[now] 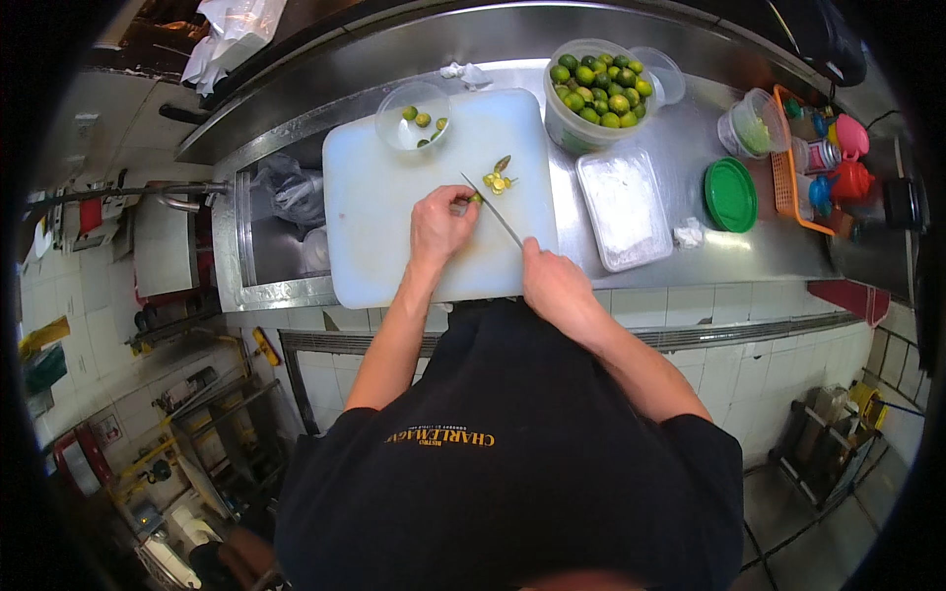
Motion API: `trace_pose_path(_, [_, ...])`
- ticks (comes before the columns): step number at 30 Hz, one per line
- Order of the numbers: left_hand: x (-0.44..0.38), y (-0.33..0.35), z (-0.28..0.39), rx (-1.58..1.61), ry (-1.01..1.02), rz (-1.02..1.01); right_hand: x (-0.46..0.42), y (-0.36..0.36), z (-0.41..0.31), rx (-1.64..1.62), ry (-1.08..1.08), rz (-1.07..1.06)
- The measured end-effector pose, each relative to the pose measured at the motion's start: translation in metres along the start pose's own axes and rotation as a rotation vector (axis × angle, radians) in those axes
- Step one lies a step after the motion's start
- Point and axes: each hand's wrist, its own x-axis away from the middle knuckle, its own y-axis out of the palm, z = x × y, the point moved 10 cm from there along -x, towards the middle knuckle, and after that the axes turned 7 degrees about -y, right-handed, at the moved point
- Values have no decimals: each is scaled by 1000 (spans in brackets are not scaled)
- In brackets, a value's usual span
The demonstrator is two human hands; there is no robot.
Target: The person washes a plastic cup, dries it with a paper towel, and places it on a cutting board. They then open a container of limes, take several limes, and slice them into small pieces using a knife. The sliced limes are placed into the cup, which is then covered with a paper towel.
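My left hand pinches a small green citrus fruit against the white cutting board. In my right hand is the handle of a kitchen knife, its blade slanting up and left beside that fruit. Just beyond the blade lie several yellowish cut citrus pieces and a brownish-green scrap. At the board's far left edge, a clear plastic bowl holds several small green citrus fruits. My fingers hide part of the fruit in my left hand.
Right of the board stand a plastic tub heaped with green citrus and a rectangular translucent container. Farther right are a green lid, a tilted clear cup and an orange basket of bottles. A sink lies left, partly under the board.
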Motion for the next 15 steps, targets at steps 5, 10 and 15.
trace_pose_path(5, [-4, 2, -4, 8, -14, -13, -7, 4, 2, -14, -3, 42])
trace_pose_path(10, [2, 3, -4, 24, 29, -44, 25, 18, 20, -14, 53, -36])
trace_pose_path(15, [0, -25, 11, 95, 100, 49, 19, 21, 26, -33, 60, -47])
